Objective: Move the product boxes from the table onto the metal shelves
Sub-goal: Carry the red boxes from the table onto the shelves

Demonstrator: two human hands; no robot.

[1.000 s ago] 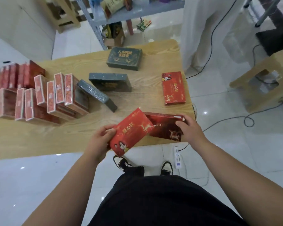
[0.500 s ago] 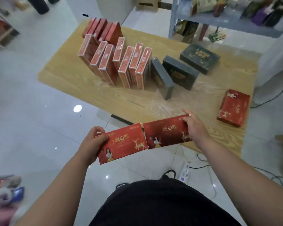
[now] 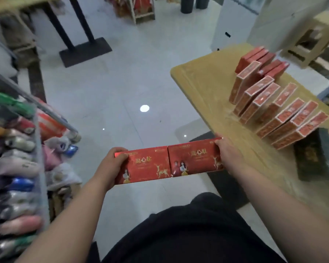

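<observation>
L hand (image 3: 112, 164) grips the outer end of the L box (image 3: 144, 166), fingers curled round it. R hand (image 3: 226, 154) does the same on the outer end of the R box (image 3: 194, 158). The 2 boxes butt end to end at the middle, faces up, forming one bar w/ its long axis L–R across the body. They're held in air over the floor (image 3: 122, 92), off the table (image 3: 194, 78), which lies to the R. A shelf (image 3: 36, 103) w/ metal rail and blurred goods lies to the L, so L hand and L box are nearer it. It's prob the target; a free spot can't be made out. The bar prob goes in L end first, or the body turns to face it. The seam is only pressed together and could buckle. Rows of red boxes (image 3: 273, 111) and a dark box (image 3: 315, 156) sit on the table, so lots left.
</observation>
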